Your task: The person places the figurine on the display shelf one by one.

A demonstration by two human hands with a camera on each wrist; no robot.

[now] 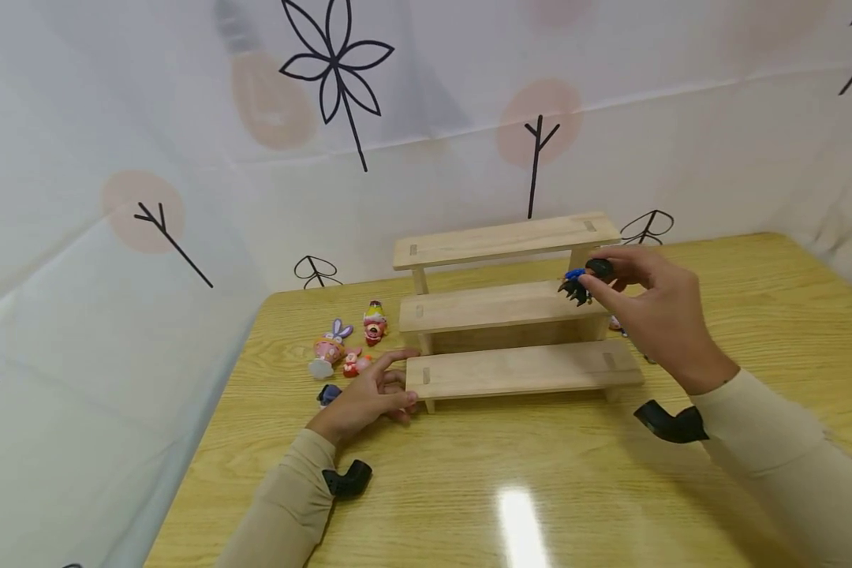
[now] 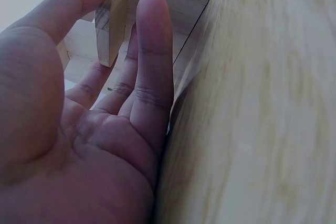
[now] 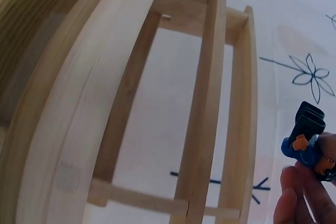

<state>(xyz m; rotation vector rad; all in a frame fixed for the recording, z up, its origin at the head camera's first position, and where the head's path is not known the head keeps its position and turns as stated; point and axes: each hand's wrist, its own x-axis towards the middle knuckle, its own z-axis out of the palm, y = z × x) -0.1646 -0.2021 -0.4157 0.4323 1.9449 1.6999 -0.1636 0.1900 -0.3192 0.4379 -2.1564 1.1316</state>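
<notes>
A three-tier wooden display stand [image 1: 518, 372] stands on the table. At the left end of its lowest step, my left hand [image 1: 371, 397] grips the board between thumb and fingers. In the left wrist view the thumb meets the board's end [image 2: 107, 30], and other fingers reach beneath and behind it. My right hand [image 1: 656, 308] pinches a small toy figurine [image 1: 575, 285] with a dark head and blue top, above the right part of the middle step. The right wrist view shows the figurine [image 3: 307, 135] tipped over, its dark legs upward and an orange patch at its waist.
Left of the stand lie several figurines: a rabbit-eared one [image 1: 330, 347], a yellow and red one [image 1: 374, 323], a small red and pink one [image 1: 353, 363], and a dark blue one [image 1: 328, 394] by my left hand. Another [image 1: 616, 325] is partly hidden behind my right hand. Patterned cloth [image 1: 433, 189] hangs behind.
</notes>
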